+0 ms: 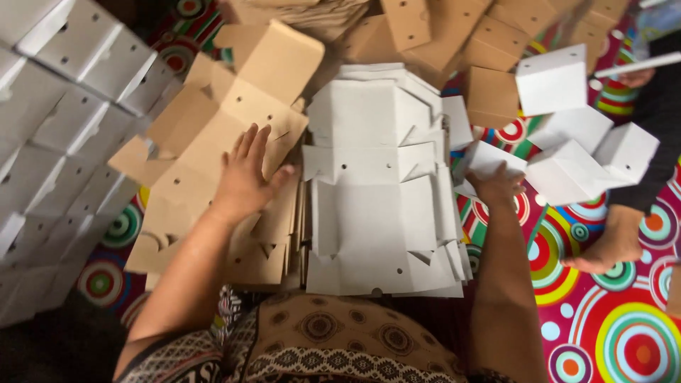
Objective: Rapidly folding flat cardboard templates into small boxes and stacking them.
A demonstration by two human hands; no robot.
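Note:
My left hand (247,174) lies flat, fingers spread, on a stack of brown flat cardboard box blanks (213,120) to the left. In the middle sits a stack of white flat box blanks (376,198) with small punched holes. My right hand (496,186) reaches past the right edge of the white stack and grips a folded white box piece (489,159) lying there.
Folded white boxes (64,106) are piled along the left. More assembled white boxes (567,128) lie at the right, beside another person's foot (613,245) and dark sleeve (660,120). Brown blanks (454,28) are heaped at the back. A colourful circle-patterned mat (610,326) covers the floor.

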